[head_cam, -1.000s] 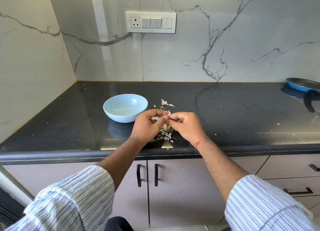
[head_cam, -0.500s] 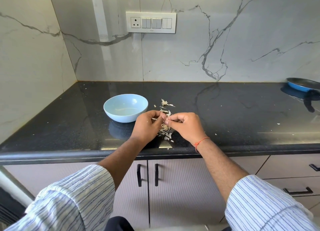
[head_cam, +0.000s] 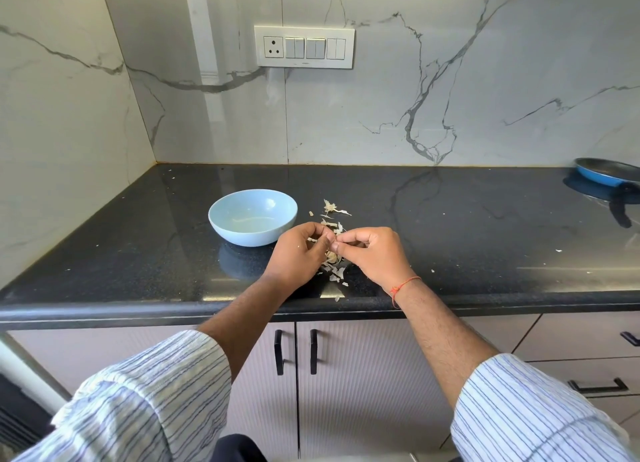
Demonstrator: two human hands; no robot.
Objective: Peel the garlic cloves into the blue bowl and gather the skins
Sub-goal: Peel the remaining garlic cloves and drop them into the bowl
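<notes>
A light blue bowl (head_cam: 252,217) stands on the black counter, just left of my hands, and looks empty. My left hand (head_cam: 299,255) and my right hand (head_cam: 372,255) meet fingertip to fingertip above a heap of pale garlic skins (head_cam: 332,267). Both pinch a small garlic clove (head_cam: 333,244) between them; most of the clove is hidden by the fingers. More skins (head_cam: 330,209) lie scattered beyond my hands, right of the bowl.
A blue frying pan (head_cam: 606,174) with a black handle sits at the far right of the counter (head_cam: 467,226). Small skin flecks dot the counter. A marble wall with a switch panel (head_cam: 304,47) rises behind. Cabinet doors and drawers lie below the counter edge.
My hands stay in the same spot; the fingertips have shifted slightly on the clove. The bowl and skins have not moved.
</notes>
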